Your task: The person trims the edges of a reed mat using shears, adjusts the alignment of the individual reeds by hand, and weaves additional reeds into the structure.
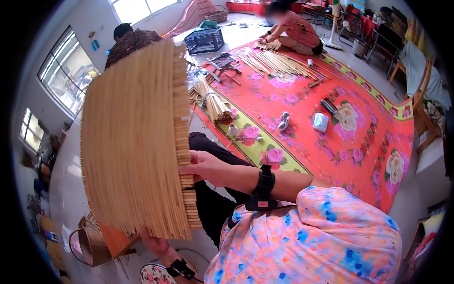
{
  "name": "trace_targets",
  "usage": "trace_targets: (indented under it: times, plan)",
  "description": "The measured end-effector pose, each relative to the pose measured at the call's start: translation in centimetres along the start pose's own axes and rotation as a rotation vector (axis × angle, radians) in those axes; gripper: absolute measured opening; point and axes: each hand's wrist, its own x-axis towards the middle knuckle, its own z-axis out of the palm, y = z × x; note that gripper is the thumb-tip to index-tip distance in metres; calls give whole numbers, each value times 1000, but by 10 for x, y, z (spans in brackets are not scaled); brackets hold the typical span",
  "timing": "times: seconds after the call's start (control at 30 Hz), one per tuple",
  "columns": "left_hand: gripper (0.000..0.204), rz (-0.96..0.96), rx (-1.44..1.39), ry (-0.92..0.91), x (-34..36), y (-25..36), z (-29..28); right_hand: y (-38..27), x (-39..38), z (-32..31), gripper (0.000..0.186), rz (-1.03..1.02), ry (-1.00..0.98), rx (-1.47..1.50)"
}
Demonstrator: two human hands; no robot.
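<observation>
A large mat of thin straw-coloured sticks [135, 137] stands raised before me, the sticks packed closely side by side. My right hand [203, 168] grips its right side, the thumb on the near face and the other fingers partly behind the uneven stick ends. At the bottom edge my left hand [153, 244] holds the mat from below; most of its fingers are hidden by the sticks. Just beyond the mat, a tied bundle of loose sticks [213, 102] lies beside a white spool of string [233, 130].
A red floral floor sheet [302, 123] carries a row of sticks [279, 64], a grey object and a pale blue packet [320, 122]. One co-worker [295, 31] sits at its far edge, another [130, 42] behind the mat. A black crate [204, 40] and a basket [92, 244] stand nearby.
</observation>
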Motion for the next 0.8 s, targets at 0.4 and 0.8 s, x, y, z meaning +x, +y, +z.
trace_targets:
  times: [0.4,0.8]
  plan:
    - [38,1167,1131,-12,40,41,32,-17,-42,14,64,-182,-109,263]
    - [38,-453,-856,-43,7,38,115,-12,-93,-60,57,-159,-5,436]
